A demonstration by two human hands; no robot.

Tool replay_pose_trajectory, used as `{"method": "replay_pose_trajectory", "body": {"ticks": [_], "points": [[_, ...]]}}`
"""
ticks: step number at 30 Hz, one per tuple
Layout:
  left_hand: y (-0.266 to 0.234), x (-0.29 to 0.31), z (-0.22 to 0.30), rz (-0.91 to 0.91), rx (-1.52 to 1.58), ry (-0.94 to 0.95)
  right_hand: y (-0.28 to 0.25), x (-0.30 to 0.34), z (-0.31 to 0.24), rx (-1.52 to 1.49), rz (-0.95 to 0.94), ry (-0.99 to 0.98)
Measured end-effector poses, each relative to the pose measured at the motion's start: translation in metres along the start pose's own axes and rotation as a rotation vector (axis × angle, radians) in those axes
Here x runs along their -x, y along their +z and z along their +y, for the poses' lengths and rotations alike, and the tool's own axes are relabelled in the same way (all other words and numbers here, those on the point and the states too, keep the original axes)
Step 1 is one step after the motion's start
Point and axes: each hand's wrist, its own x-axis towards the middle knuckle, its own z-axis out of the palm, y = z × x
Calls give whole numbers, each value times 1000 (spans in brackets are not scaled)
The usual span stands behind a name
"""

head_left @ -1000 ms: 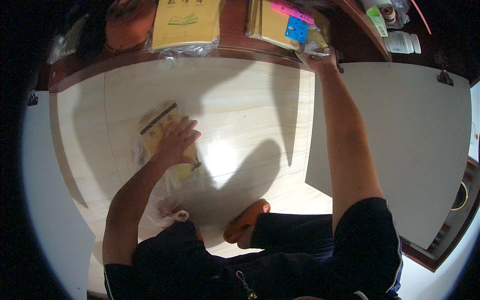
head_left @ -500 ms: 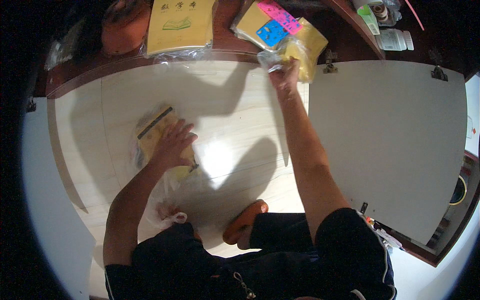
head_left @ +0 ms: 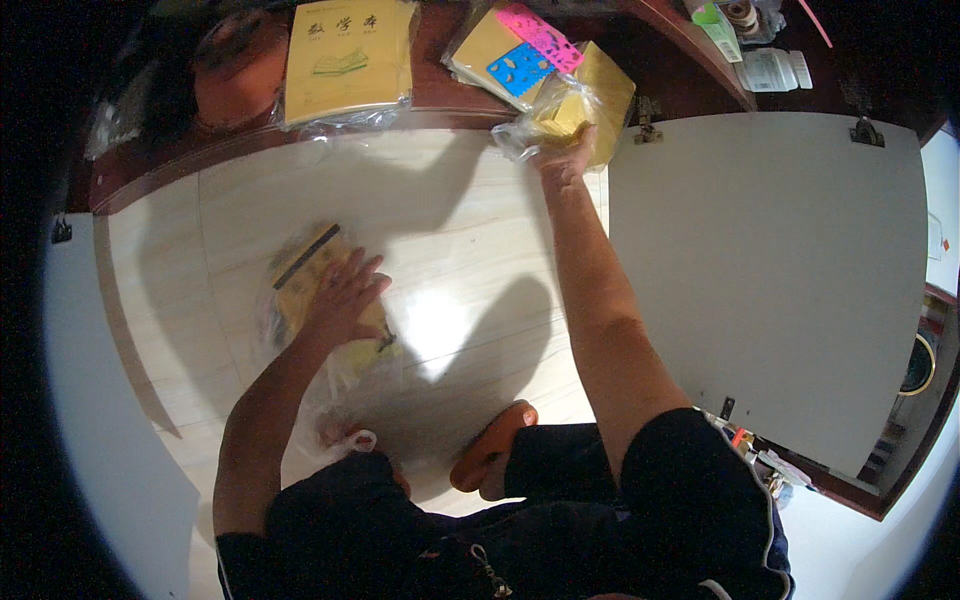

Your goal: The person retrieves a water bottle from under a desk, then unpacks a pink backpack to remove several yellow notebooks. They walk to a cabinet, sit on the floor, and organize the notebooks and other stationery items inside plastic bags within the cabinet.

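My left hand [head_left: 345, 298] lies with spread fingers on a yellow booklet [head_left: 298, 292] with a dark strip across its top. This booklet is inside a clear plastic bag [head_left: 335, 385] whose lower part hangs toward my legs. Farther off, my right arm reaches to the dark wooden top, and my right hand [head_left: 567, 160] is closed on a yellow notebook [head_left: 562, 118] in crinkled clear plastic. Its fingertips are partly hidden. Beside it lie another yellow notebook [head_left: 610, 90] and a yellow pack [head_left: 480, 58] bearing a pink stencil [head_left: 540, 35] and a blue stencil [head_left: 521, 68].
A plastic-wrapped stack of yellow exercise books [head_left: 345, 60] rests at the far left, beside an orange-brown rounded object [head_left: 238, 80]. A white bottle [head_left: 770, 70] stands at the far right. Below the wooden top [head_left: 440, 105], a white panel [head_left: 760, 280] with clips fills the right side. An orange slipper [head_left: 493, 445] is underfoot.
The view has shifted slightly, so the far things sit a little lower and more to the left. Both hands keep nearly the same places on the notebooks.
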Motion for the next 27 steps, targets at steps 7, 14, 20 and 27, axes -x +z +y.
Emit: {"method": "replay_pose_trajectory", "body": {"ticks": [7, 14, 20, 27], "points": [[0, -3, 2, 61, -2, 43, -17, -19, -42, 232, 238, -220], [7, 0, -1, 99, -13, 53, -80, 3, -78, 180, 47, 48], [4, -2, -2, 125, 38, 59, -91, 9, -67, 143, 64, -10], [-9, -5, 3, -21, -57, 33, -70, 23, -60, 183, 138, -22]]}}
